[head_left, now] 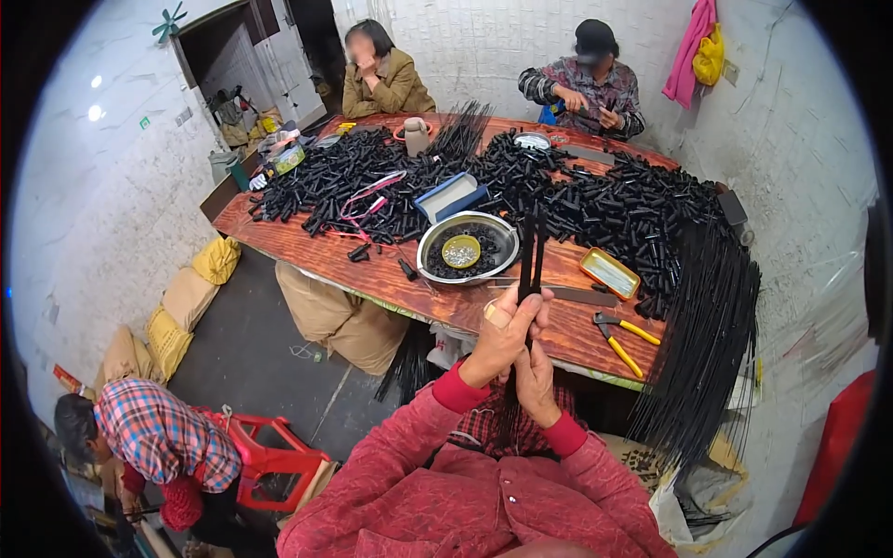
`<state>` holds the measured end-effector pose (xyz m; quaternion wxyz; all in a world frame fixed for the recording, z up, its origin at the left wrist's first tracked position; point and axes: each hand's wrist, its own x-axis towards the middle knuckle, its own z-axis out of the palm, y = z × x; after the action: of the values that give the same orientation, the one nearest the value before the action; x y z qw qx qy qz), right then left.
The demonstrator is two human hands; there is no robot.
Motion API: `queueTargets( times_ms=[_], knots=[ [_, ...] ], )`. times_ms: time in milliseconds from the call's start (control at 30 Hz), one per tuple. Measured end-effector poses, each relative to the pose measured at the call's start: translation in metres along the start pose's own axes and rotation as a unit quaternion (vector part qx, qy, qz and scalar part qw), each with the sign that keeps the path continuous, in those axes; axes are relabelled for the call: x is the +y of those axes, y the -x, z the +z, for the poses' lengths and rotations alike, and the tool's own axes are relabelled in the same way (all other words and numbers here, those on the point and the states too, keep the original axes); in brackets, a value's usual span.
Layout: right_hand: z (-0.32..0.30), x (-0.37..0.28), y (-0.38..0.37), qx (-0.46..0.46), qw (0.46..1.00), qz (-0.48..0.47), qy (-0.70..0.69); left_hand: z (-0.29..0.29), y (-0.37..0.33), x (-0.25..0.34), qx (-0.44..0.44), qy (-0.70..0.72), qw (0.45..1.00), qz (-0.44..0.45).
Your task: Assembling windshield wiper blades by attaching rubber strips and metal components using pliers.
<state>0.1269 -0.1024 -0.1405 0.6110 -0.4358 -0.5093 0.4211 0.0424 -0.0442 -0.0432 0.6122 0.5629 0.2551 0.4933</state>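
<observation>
My left hand (502, 333) is closed around a few long, thin black rods (532, 256), which stand up past its fingers over the table's front edge. A pale wrap circles one of its fingers. Just below, my right hand (537, 379) is closed on the lower part of the same rods, which run down towards my lap. Beyond my hands stands an oval metal bowl (430, 244) of small black parts, with a yellow dish (460, 251) of silvery bits inside. Yellow-handled pliers (625, 339) lie right of my hands, near a yellow-rimmed tin (610, 272).
Heaps of short black tubular pieces (595, 200) cover much of the reddish table (307, 244). Long black rods (702, 344) hang over its right edge. A blue box (451, 196) lies mid-table. Two people sit opposite; another bends beside a red stool (279, 460) at lower left.
</observation>
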Motion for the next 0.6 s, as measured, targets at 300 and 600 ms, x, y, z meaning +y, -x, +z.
queueTargets(
  times_ms=[300,600],
  knots=[
    [-0.038,0.018,-0.005,-0.082,0.976,-0.123,0.159,-0.010,0.007,-0.046,0.071,0.017,0.997,-0.013],
    [-0.067,-0.074,-0.064,-0.052,0.997,-0.029,0.042,-0.007,0.004,-0.030,0.000,0.080,0.997,-0.007]
  ],
)
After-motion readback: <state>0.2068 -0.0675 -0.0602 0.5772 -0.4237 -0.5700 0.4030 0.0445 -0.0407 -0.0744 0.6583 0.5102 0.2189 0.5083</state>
